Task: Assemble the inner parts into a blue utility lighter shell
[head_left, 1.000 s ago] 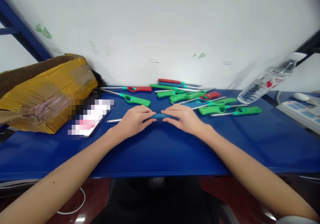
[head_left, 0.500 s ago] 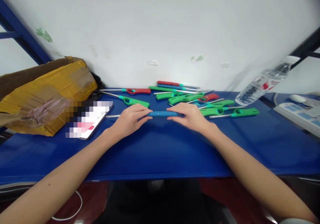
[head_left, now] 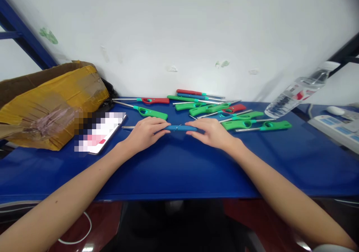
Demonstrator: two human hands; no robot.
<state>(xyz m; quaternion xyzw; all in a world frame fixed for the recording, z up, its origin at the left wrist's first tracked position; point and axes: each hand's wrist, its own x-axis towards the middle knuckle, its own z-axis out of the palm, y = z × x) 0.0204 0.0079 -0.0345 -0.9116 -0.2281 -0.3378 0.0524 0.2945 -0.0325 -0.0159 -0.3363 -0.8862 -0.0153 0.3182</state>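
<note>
Between my two hands, just above the blue table, a blue long-necked lighter lies crosswise. My left hand pinches it toward the left, and its metal rod sticks out past that hand. The fingers of my right hand close on the handle's right end. Behind them are several more lighters: a green lighter and a red lighter to the left, a green lighter to the right. A red lighter lies at the back by the wall.
At the left stands a cardboard box wrapped in yellow tape, with a phone beside it, partly blurred. A tilted water bottle is at the right, near a white power strip. The white wall bounds the back.
The blue lighter has shifted very slightly and its edge looks turned a little. Both hands keep their grip in nearly the same place; the view has moved slightly.
</note>
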